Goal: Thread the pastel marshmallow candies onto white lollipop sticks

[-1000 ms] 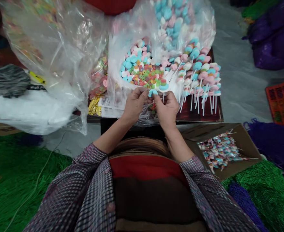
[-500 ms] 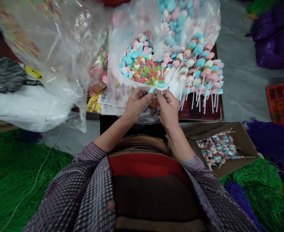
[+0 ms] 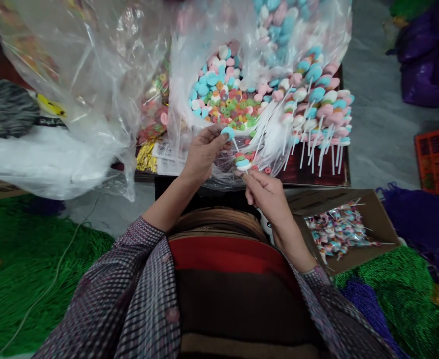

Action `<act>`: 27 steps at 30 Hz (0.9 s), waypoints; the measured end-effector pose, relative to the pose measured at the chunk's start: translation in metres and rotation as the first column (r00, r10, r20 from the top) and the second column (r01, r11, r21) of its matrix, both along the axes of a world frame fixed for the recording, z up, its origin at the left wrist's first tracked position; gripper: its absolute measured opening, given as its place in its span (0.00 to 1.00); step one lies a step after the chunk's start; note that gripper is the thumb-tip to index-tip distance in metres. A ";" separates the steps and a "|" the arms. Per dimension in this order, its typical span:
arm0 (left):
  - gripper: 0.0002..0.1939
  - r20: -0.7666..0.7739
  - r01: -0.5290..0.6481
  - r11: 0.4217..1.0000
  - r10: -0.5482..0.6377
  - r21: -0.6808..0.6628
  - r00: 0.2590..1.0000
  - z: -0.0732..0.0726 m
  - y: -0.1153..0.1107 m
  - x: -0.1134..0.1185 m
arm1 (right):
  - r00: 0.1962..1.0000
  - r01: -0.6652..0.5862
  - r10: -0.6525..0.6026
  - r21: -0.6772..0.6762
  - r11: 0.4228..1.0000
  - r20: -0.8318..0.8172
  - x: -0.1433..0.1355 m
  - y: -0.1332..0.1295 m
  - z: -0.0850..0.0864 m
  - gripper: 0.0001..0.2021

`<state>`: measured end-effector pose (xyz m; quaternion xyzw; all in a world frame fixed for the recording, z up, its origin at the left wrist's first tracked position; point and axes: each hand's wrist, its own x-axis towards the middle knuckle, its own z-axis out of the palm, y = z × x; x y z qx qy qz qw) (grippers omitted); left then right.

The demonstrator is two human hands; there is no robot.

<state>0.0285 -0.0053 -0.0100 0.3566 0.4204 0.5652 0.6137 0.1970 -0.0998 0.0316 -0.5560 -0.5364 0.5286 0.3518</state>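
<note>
My left hand [image 3: 204,151] pinches a round blue candy [image 3: 227,133] between thumb and fingers. Just below and to its right, my right hand [image 3: 264,192] grips the lower end of a candy stick [image 3: 243,163], threaded with red, green, blue and white pieces. The bare upper end of its white stick points at the blue candy and looks to touch it. Behind my hands lie small ring candies [image 3: 234,108] and a heap of pink, white and blue candies [image 3: 212,80] on clear plastic. White sticks [image 3: 268,127] lie bundled beside them.
Finished candy skewers [image 3: 318,109] are piled on the table's right side. A cardboard box [image 3: 381,224] of wrapped candy sticks stands on the floor at lower right. Large clear bags [image 3: 92,75] cover the left. An orange crate [image 3: 438,159] sits far right.
My right hand has come down and towards me, tilting the candy stick's upper end towards the left. My left hand has shifted slightly up and left, showing the blue candy more fully.
</note>
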 end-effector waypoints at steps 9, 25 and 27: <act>0.13 -0.012 0.050 0.995 -0.049 0.091 0.999 -0.015 0.003 -0.005 | 0.996 -0.016 0.011 0.060 0.998 0.086 0.000 0.003 0.002 0.16; 0.11 -0.215 0.117 0.990 -0.098 0.076 0.972 0.011 -0.008 -0.004 | 0.996 -0.022 0.013 -0.096 0.995 -0.092 0.016 0.005 0.004 0.17; 0.10 -0.272 0.144 0.983 -0.108 0.116 0.956 0.010 -0.010 -0.005 | 0.992 -0.017 0.001 -0.127 0.992 -0.123 0.017 0.005 0.005 0.17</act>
